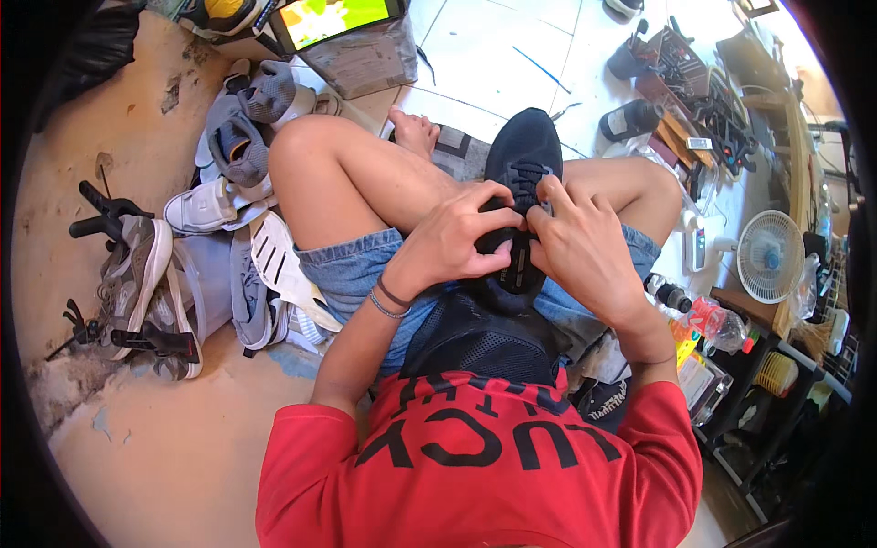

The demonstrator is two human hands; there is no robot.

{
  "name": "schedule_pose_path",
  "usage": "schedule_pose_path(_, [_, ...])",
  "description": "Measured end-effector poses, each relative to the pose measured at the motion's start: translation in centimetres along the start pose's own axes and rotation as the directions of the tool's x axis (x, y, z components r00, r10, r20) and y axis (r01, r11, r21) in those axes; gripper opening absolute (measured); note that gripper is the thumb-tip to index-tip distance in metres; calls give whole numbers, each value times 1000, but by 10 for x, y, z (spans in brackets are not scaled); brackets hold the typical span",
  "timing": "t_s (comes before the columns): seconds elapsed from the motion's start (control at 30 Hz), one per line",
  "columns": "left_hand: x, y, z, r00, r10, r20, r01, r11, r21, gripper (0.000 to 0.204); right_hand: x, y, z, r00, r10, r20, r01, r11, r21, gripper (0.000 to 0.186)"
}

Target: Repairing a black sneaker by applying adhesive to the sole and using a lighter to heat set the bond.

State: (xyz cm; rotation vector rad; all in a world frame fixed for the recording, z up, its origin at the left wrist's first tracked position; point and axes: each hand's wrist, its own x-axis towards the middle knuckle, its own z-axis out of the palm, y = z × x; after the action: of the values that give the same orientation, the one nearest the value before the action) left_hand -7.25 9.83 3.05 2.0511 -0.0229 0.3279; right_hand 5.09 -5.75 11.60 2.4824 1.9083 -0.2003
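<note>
A black lace-up sneaker (pixel 519 137) rests in my lap between my bent knees, its toe pointing away from me. My left hand (pixel 464 234) is closed on the sneaker's left side, fingers curled over the opening and the thumb low by the heel. From the other side, my right hand (pixel 582 245) grips the shoe near the top of its laces (pixel 527 173), fingers bent and thumb pressed inward. Both hands meet close together over the tongue. What lies under the fingertips is hidden, so I cannot tell whether a lace end is pinched there.
Several grey and white shoes (pixel 239 137) are piled to my left, some with black clamps (pixel 110 215) on them. Ahead, a lit screen (pixel 333 20) stands on a wrapped box (pixel 365 64). To the right are a tool basket (pixel 676 59), a small white fan (pixel 769 256) and plastic bottles (pixel 722 327).
</note>
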Motion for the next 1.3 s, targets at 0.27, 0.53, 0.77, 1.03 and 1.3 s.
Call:
schedule_pose_path(0.27, [-1,-4,-3,998,53,45,-54,998,31,32,2,16,12,994,-113,2,100,887,451,18])
schedule_pose_path(0.53, [-7,-8,-18,980,103,169,-26,913,-406,18,-30,63,0,979,-128,-158,172,114,978,44])
schedule_pose_path(0.77, [-71,-1,-71,998,-58,-19,28,717,-697,47,-169,147,2,943,43,-329,331,-193,924,66])
schedule_pose_path(1.03, [-61,0,-62,931,-360,56,311,704,-639,26,-152,93,14,801,598,28,-410,514,754,10])
schedule_pose_path(1.3, [-26,7,2,941,-337,-28,334,939,-78,28,-3,8,50,904,372,-212,-92,652,753,31])
